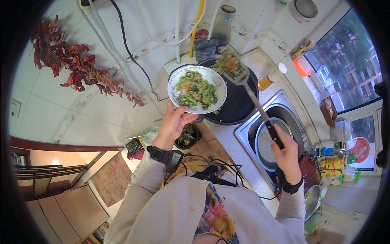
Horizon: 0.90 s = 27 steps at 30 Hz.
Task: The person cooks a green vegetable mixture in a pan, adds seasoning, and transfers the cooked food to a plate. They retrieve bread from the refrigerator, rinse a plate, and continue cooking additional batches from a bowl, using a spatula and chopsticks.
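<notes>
My left hand [175,122] grips the near rim of a white plate [172,91] with a patterned border. Cooked green vegetables [198,91], mixed with pale yellowish bits, cover its middle. In my right hand [286,151] is the black handle of a metal spatula [254,99]. Its blade, tilted over the far part of a dark pan [239,105], carries a heap of the same food [230,65]. The plate overlaps the pan's left side and hides that part. A few scraps lie on the pan's bare dark surface.
Right of the pan is a steel sink [239,132] holding a metal basin [259,152]. A cup of amber liquid [265,83] stands behind it. Dried red chillies [76,65] hang on the left wall. Below my left hand sits a black bin [198,134]. Several bottles [332,164] crowd the right.
</notes>
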Motion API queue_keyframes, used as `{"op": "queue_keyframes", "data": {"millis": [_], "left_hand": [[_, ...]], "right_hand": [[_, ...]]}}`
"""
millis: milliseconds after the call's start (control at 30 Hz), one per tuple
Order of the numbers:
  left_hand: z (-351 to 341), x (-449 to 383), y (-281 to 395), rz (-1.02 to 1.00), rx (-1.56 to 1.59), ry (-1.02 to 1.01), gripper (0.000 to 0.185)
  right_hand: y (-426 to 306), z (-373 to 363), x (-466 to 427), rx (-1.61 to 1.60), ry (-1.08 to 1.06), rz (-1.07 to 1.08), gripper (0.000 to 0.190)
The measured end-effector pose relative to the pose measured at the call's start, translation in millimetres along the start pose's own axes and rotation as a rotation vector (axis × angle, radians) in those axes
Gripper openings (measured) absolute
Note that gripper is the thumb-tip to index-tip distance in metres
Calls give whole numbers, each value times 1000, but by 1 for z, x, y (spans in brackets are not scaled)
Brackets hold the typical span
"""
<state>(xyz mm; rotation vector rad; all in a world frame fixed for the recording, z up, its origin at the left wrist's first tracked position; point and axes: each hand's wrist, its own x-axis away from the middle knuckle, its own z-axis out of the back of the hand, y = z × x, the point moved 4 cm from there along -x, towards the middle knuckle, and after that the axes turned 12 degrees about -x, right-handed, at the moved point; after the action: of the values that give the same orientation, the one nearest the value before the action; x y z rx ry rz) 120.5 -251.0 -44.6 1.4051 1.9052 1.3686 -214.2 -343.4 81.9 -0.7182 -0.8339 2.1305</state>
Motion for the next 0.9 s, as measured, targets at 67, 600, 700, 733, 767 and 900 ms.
{"op": "queue_keyframes", "data": {"millis": [67, 600, 700, 733, 767, 900], "left_hand": [[-9, -9, -5, 16, 30, -26, 50], [40, 22, 11, -84, -64, 85, 61], [52, 44, 18, -132, -44, 131, 54], [56, 51, 20, -130, -51, 154, 56], [59, 57, 21, -126, -37, 171, 56], [69, 72, 23, -140, -3, 224, 57]], "right_hand": [[-2, -10, 12, 238, -32, 81, 47], [39, 64, -18, -398, -281, -815, 43], [36, 65, -39, -277, -447, -831, 44], [36, 63, -46, -263, -467, -857, 43], [36, 59, -52, -264, -497, -863, 42], [42, 26, -61, -343, -576, -837, 42]]}}
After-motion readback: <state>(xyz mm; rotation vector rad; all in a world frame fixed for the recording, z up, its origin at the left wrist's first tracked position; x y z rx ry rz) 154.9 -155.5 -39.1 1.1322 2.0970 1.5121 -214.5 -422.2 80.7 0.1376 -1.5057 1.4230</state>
